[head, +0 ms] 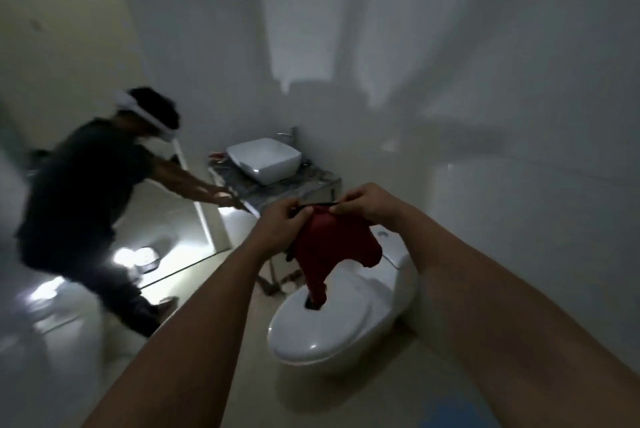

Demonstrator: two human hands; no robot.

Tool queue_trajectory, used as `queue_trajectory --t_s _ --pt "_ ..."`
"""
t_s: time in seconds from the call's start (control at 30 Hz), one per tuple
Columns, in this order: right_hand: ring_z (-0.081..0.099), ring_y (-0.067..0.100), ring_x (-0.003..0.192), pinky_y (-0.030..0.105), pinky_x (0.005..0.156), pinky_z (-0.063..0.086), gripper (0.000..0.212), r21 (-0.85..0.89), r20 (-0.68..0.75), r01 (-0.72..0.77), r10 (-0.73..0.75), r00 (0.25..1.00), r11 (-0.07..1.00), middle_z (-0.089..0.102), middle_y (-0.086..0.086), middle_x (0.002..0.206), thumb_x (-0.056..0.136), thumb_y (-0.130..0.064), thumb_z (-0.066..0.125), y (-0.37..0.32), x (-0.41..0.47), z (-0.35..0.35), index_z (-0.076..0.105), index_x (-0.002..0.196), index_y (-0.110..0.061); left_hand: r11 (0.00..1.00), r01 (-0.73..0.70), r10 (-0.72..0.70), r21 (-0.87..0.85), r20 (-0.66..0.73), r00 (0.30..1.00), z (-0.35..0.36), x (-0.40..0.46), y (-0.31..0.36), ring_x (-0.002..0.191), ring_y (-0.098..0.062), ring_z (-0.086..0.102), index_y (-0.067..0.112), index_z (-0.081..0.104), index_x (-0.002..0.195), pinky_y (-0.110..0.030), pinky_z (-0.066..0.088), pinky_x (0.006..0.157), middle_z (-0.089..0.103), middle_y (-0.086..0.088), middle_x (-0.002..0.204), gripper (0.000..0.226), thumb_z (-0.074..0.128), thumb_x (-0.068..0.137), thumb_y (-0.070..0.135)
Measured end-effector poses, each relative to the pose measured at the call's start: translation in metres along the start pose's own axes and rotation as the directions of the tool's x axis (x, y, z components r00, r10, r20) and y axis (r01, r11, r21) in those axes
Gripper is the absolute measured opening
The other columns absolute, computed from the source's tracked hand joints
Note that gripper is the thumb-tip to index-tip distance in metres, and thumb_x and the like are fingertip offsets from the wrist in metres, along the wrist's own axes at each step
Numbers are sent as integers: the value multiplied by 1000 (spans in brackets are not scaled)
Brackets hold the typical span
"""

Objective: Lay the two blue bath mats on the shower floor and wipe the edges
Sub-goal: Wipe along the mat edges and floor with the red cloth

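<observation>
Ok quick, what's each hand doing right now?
Left hand: pinching the top edge of the red cloth.
Right hand: pinching the same edge; the cloth hangs over the toilet lid.

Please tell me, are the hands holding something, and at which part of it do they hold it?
Both hold a dark red cloth by its top edge: the left hand pinches one end, the right hand the other. The rest hangs over the closed toilet lid.
</observation>
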State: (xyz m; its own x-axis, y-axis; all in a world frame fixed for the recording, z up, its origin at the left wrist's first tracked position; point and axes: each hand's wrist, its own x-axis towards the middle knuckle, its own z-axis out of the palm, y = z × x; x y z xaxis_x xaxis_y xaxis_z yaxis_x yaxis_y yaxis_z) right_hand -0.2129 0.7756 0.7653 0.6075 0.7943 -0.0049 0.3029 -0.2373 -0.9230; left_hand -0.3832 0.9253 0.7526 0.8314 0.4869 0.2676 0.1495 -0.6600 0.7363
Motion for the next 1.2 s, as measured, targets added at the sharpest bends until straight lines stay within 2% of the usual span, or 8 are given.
queue_trajectory --t_s 0.17,0.33,0.5,0.7,0.87,0.93,1.07,1.2 --pt "61 4 56 16 52 45 5 113 257 168 -192 947 979 70 -5 67 82 -17 80 -77 41 81 78 86 -15 982 115 -71 153 -262 962 -108 -52 -9 77 -11 65 21 68 88 -36 51 75 70 3 82 16 66 95 35" --pt "68 7 70 20 67 53 8 238 377 427 -488 787 872 75 2 74 82 -18 82 -160 37 198 80 84 -11 907 327 -157 265 -506 848 -219 -139 -2 78 -12 66 23 69 86 -38 54 78 70 6 81 15 65 96 33" --pt "68 20 74 31 70 56 13 426 464 506 -661 590 750 75 19 85 84 -15 80 -253 -1 299 77 91 -5 761 543 -150 354 -719 678 -295 -235 33 83 -13 66 25 69 92 -35 54 76 70 5 88 20 59 97 42" --pt "64 12 60 20 58 51 12 615 540 488 -782 311 619 71 7 69 84 -11 79 -355 -87 404 76 92 -2 574 744 -67 342 -886 459 -354 -365 90 78 -7 65 31 65 103 -35 56 73 67 12 86 12 59 97 39" --pt "64 10 62 21 57 50 15 700 503 481 -842 193 528 71 8 74 82 -15 82 -416 -166 471 77 92 -5 341 890 130 303 -953 275 -383 -447 118 81 -17 66 32 54 104 -40 57 74 68 10 91 11 59 95 29" --pt "63 7 57 19 52 48 15 716 492 470 -851 185 516 69 5 72 82 -16 82 -434 -189 493 75 91 -6 183 929 208 321 -936 282 -392 -465 122 83 -24 65 32 51 102 -43 57 72 65 6 99 10 56 95 26" --pt "65 10 59 22 55 50 14 734 482 435 -851 207 522 70 7 72 83 -16 81 -456 -209 523 74 87 -5 -92 924 284 371 -880 382 -414 -478 123 73 -32 65 26 59 108 -40 53 61 58 1 105 11 52 99 25" --pt "71 22 68 33 65 59 14 725 478 426 -840 255 542 73 11 75 82 -20 82 -466 -212 550 76 85 -8 -351 838 258 418 -817 516 -434 -481 115 63 -24 62 21 66 97 -30 37 48 58 0 96 10 58 99 26"
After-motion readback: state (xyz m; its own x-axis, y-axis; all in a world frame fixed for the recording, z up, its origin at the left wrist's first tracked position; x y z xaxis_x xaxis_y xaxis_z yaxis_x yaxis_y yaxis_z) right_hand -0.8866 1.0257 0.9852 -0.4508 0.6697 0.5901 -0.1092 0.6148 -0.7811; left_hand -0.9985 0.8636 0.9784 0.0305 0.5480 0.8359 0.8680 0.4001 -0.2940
